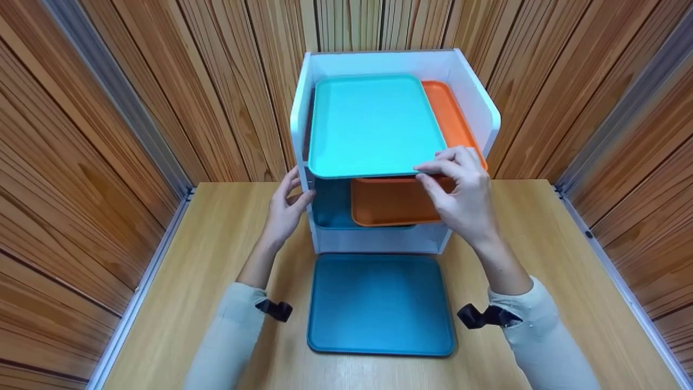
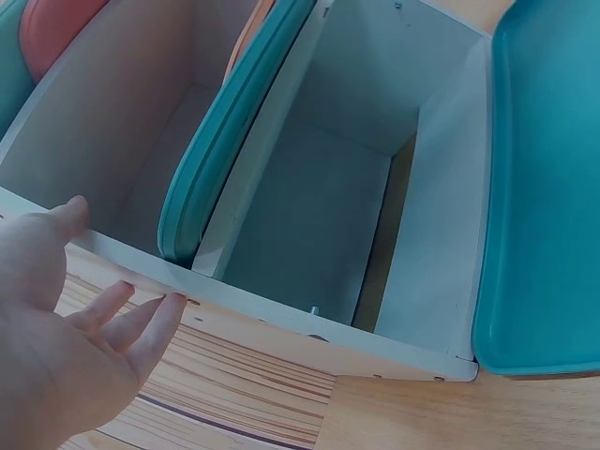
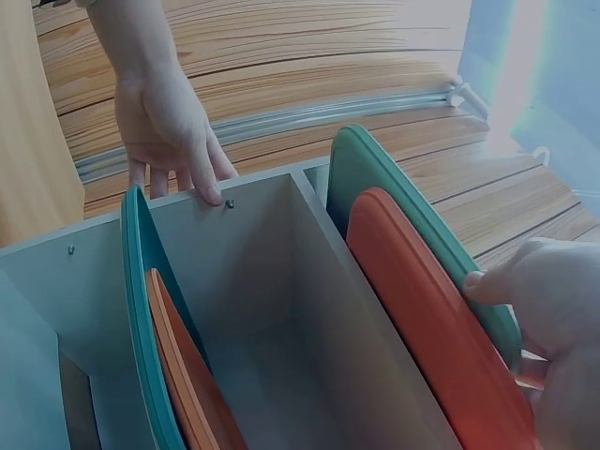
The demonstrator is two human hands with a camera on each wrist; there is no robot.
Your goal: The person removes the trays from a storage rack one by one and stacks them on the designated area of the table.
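A light turquoise tray point(image 1: 373, 124) lies on top of an orange tray point(image 1: 446, 111) on the upper level of a white shelf unit point(image 1: 479, 103). My right hand point(image 1: 464, 200) pinches the turquoise tray's front right corner between thumb and fingers. At the unit's left side, my left hand point(image 1: 284, 208) grips the side panel's front edge, thumb on the inner side and fingers outside. On the level below, another orange tray point(image 1: 395, 205) rests on a teal tray point(image 1: 331, 203), toward its right side.
One more teal tray point(image 1: 379, 303) lies flat on the wooden table point(image 1: 216, 227), just in front of the unit. Under the middle level is a bottom compartment point(image 2: 300, 197). Wood-patterned walls point(image 1: 233, 86) surround the table at the back and sides.
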